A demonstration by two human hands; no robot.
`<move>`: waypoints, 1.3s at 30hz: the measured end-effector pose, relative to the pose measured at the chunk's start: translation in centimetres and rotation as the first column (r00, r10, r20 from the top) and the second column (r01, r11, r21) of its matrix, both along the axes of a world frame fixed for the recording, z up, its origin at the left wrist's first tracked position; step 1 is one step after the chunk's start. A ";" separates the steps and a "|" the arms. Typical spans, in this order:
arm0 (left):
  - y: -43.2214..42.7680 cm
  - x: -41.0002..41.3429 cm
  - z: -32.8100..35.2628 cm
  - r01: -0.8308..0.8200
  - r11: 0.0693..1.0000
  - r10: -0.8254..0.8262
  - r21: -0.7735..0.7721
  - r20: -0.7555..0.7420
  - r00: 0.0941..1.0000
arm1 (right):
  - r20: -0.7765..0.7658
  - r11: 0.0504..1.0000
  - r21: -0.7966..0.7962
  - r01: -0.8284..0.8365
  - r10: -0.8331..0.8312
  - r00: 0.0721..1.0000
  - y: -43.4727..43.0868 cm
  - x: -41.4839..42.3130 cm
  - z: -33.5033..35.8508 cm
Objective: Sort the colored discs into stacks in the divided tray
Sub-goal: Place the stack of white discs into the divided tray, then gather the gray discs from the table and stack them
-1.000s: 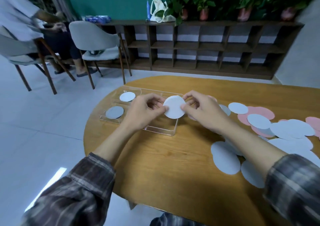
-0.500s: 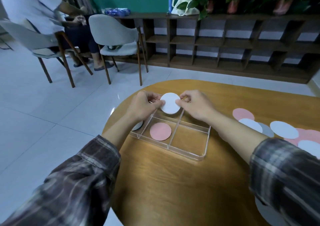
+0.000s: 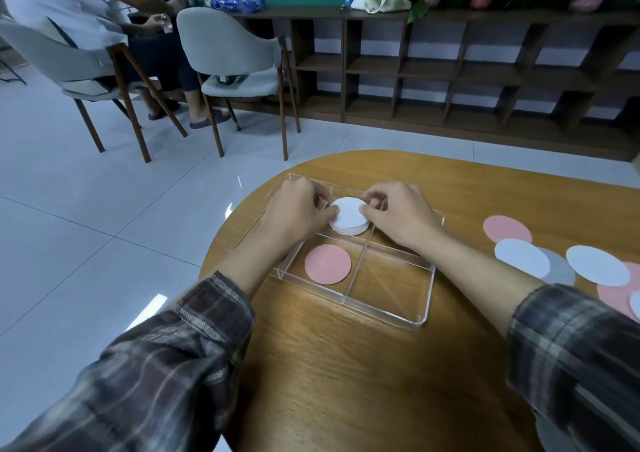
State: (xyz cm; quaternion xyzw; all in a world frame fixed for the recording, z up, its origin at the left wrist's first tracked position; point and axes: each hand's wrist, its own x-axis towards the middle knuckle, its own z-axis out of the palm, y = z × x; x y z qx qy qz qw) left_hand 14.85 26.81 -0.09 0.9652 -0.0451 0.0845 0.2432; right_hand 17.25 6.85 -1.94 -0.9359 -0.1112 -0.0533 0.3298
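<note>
White discs point(image 3: 349, 214), stacked, quantity not countable, lying in a far compartment of the divided tray point(image 3: 420, 316), against the cross partition; top disc flat, edges roughly aligned. Divided tray: clear acrylic, rectangular, set on the round wooden table point(image 3: 346, 382) near its far-left edge, partitioned into several compartments. Left hand point(image 3: 298, 211): at the left side of the white stack, fingertips pinching its rim, wrist crossing the tray's left compartments. Right hand point(image 3: 398, 214): at the right side of the same stack, thumb and fingers closed on its rim, forearm passing over the tray's right portion. Both sleeves plaid, dark. Pink disc point(image 3: 327, 264): single, flat, in the near compartment of the tray directly on the viewer's side of the white stack, apart from both hands. Near-right compartment of the tray: bare table grain seen through the base. Contents of the leftmost compartments: hidden by the left hand and arm. Loose discs point(image 3: 523, 257): unsorted, overlapping, on the table to the right of the tray, well apart from it; pink, white and grey pieces, some cut off by the frame edge. Beyond the tray: tiled floor, two grey chairs point(image 3: 228, 46), one occupied by a seated person point(image 3: 69, 5), and a dark wooden shelf unit point(image 3: 450, 71) along the wall.
</note>
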 end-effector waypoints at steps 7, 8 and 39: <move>-2.8 -3.2 2.5 0.152 0.986 -0.144 -0.073 0.098 0.985 | 0.042 0.991 0.132 -0.018 0.013 0.999 -4.1 -3.6 1.7; -3.8 -3.7 2.7 0.195 0.976 -0.185 -0.093 0.103 0.977 | 0.047 0.989 0.145 -0.020 0.013 0.999 -5.0 -4.6 1.9; -27.9 -8.8 -4.8 0.226 0.972 -0.226 -0.069 0.009 0.974 | 0.278 0.983 -0.046 0.180 -0.161 0.947 -28.7 -20.4 -2.0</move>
